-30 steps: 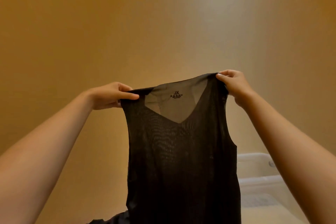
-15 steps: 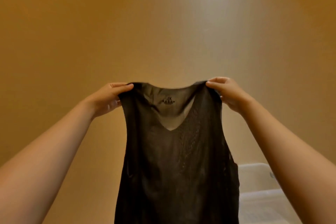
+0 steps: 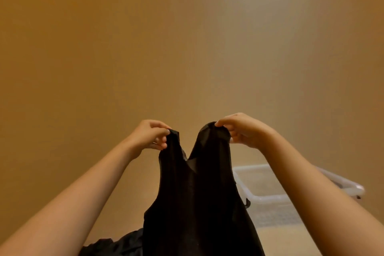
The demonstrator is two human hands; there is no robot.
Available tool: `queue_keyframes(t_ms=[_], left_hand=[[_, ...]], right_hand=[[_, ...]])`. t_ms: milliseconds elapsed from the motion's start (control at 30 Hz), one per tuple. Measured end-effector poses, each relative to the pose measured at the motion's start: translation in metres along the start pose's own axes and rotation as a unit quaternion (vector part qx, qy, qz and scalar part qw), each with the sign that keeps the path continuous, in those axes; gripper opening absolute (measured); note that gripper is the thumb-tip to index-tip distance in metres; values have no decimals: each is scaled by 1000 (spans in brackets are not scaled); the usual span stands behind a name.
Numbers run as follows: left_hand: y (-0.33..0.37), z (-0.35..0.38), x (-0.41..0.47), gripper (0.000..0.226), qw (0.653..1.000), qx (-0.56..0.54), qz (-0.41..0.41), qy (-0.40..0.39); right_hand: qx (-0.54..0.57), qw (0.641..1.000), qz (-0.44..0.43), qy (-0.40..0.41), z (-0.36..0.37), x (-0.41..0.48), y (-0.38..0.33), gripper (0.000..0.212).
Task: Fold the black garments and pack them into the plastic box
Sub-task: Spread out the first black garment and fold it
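A sheer black sleeveless top hangs upright in front of me, its hem below the frame edge. My left hand pinches its left shoulder strap and my right hand pinches the right strap, the two straps close together so the neckline forms a narrow V. A clear plastic box stands on the surface behind and right of the top, partly hidden by my right forearm. More black garments lie crumpled at the bottom, left of the hanging top.
A plain tan wall fills the upper view. The light surface under the box extends to the bottom right.
Both hands have moved down and closer together. The top, spread wide before, now hangs narrower with its neckline pinched in. More of the plastic box shows.
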State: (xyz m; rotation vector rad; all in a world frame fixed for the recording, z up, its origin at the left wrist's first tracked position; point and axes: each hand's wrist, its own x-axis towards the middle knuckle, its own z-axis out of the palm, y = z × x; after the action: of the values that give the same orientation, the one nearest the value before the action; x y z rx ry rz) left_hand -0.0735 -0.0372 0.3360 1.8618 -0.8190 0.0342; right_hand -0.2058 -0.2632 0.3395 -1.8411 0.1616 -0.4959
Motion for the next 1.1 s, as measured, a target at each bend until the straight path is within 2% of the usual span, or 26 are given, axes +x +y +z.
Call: queue_keyframes(t_ms=[100,233,333,433,500,567,633,700,800,867,933,1000,1100], left_hand=[[-22,35,-23,22,980,-163,-44,-100],[-45,67,-51,44,957,-221,-24,-187],[-56,68,-56,46,969,-186,-4,-162],[-67,60,-54,42,973,-151,7,-176],[-71,54,-53,30,971,-155,4,-184],[-71,46,-53,21,966,-155,-1,-205],[-71,37,-51,17,953,-175,-5,-247],[-70,29,-49,17,941,-197,-3,-275],[-70,23,-46,20,931,-217,-2,-294],[-71,20,-45,23,925,-226,-7,-306],[-72,17,-45,24,921,-226,-6,-317],[-74,16,-45,24,922,-225,-7,-316],[-79,14,-46,23,928,-210,-8,-307]], right_hand=[[55,997,29,-34,30,-11,21,15],[59,994,18,-90,73,-22,48,17],[32,991,-3,-128,86,-24,56,20],[70,983,-28,-167,79,-23,60,23],[87,988,-62,-111,71,-16,68,20],[46,991,-104,-75,63,-6,81,20],[3,979,-114,-168,61,-1,96,33],[24,953,-92,-287,67,-3,109,42],[86,927,-82,-356,77,-3,115,28],[128,924,-76,-353,82,-3,111,21],[156,923,-58,-348,87,0,110,36],[141,928,-45,-343,92,3,111,41],[101,943,-60,-312,99,3,108,28]])
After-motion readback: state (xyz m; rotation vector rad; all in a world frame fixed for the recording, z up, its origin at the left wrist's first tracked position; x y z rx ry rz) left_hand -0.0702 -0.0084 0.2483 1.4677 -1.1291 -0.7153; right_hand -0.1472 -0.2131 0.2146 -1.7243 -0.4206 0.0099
